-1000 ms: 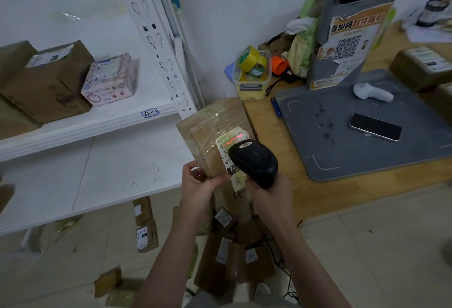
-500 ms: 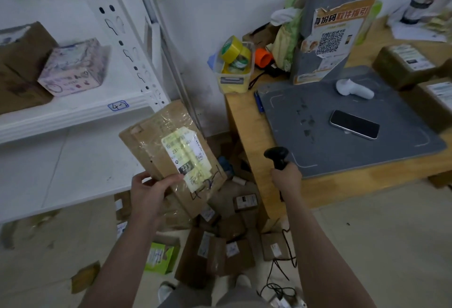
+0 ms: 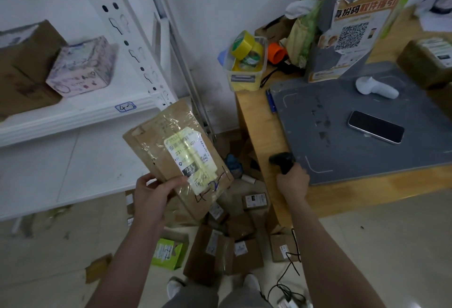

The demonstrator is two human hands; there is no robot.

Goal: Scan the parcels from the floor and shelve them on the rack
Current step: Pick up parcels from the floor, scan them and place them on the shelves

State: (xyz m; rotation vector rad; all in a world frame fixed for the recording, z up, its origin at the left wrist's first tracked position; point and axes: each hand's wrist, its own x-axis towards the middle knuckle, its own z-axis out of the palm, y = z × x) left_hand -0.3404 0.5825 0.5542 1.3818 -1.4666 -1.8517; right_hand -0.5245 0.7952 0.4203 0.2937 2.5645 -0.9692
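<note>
Now | left hand [image 3: 149, 196] grips parcel [image 3: 176, 158] bottom edge | tilted

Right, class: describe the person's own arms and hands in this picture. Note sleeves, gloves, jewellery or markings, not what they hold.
Both are bare. The left hand and right hand wear no gloves, and no ring, watch or wristband shows. The left forearm and right forearm show no sleeve down to the picture's lower edge. No markings are visible.
</note>
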